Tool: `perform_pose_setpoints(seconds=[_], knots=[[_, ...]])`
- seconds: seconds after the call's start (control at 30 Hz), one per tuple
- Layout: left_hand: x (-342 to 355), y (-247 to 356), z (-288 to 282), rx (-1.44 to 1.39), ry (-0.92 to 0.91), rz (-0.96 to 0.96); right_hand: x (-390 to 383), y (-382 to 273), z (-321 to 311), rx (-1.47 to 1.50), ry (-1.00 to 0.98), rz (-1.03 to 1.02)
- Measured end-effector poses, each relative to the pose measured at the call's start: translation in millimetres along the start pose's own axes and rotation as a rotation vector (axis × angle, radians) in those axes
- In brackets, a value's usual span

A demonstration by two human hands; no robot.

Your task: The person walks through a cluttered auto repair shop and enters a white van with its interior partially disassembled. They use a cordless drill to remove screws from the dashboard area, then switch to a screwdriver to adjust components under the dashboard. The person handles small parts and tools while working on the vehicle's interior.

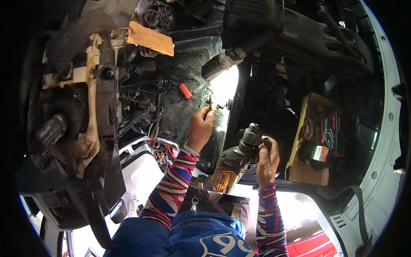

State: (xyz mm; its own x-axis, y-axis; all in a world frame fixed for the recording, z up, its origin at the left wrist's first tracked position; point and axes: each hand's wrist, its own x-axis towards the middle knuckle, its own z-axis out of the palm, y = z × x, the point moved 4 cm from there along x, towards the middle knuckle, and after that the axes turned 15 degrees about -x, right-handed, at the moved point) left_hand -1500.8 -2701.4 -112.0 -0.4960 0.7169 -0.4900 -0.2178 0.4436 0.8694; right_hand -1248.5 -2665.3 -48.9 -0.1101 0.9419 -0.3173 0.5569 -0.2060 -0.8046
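Two hands work low inside a stripped vehicle cabin: the left hand (200,127) pinches a small metal bracket (215,104) against the bare floor (182,77), just below a bright opening. The right hand (267,156) is wrapped around the chuck end of a yellow-and-black power drill (233,160), which lies tilted between both striped sleeves. An open cardboard box (306,171) sits near the right hand.

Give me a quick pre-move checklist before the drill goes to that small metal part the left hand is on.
1. Left hand on the small metal part: ok.
2. Right hand gripping the yellow-black drill: ok.
3. Drill chuck aimed at the part: not ok, it is apart and off to the right.
4. Bit fitted in chuck: cannot tell.
5. Work spot lit: ok, bright glare there.
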Motion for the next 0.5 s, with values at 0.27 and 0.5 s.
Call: perform_pose_setpoints(seconds=[0.27,0.5], knots=[[119,-88,20,0.428,-0.011,0.241,-24,9,-3,-0.336,0.117,-0.075],[128,-81,15,0.269,-0.131,0.305,-35,14,4,-0.384,0.043,-0.064]])
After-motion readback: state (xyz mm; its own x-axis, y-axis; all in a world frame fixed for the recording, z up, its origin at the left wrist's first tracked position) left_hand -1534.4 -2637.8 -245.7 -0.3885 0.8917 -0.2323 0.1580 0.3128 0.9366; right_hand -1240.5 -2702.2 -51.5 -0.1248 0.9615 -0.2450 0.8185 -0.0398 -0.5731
